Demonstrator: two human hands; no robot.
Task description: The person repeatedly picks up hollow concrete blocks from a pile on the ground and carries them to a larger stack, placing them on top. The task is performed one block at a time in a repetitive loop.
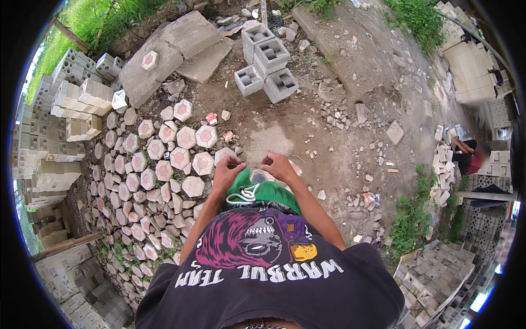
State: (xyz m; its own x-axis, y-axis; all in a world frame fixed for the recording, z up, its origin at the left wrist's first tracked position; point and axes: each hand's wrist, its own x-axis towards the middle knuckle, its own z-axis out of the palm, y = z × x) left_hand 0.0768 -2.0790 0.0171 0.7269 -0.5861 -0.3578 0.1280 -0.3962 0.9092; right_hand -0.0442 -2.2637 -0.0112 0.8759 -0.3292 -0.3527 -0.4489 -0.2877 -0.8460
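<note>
My left hand [228,169] is raised in front of my waist, just above the green shorts [267,193] with their white drawstring [244,194]. Its fingers are curled in toward the thumb, and nothing shows between them. A short gap away, my right hand [278,165] mirrors it, also curled closed with no object visible in it. Hexagonal paving blocks [203,163], grey with reddish centres, lie on the ground to the left of my left hand. Past both hands is a pale dusty patch of ground [271,140].
Grey hollow concrete blocks [272,56] are stacked ahead. Broken slabs [189,35] lie at the far left, with one hexagonal block [149,60] on them. More block stacks [76,98] line the left side. Rubble [339,118] dots the right; another person [472,155] is beside blocks there.
</note>
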